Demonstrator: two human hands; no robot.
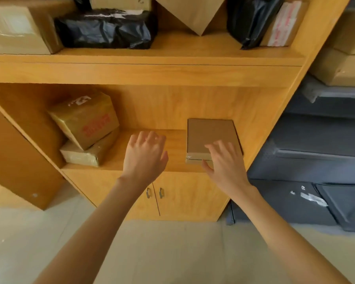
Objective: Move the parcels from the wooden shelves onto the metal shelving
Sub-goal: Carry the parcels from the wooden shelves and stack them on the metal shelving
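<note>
Both my hands reach into the wooden shelves (143, 74) at centre frame. Left hand (145, 155) hovers with fingers spread; right hand (225, 162) lies, fingers relaxed, on the flat brown parcel (207, 134), right of centre.

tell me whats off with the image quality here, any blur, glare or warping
Head view: wide-angle warping tilts the wooden shelves and leans the side panels; the left hand and right hand are slightly motion-soft; glare whitens the taped box at upper left; the red print on the tilted parcel is too blurred to read; the metal shelving sits in shadow.
</note>
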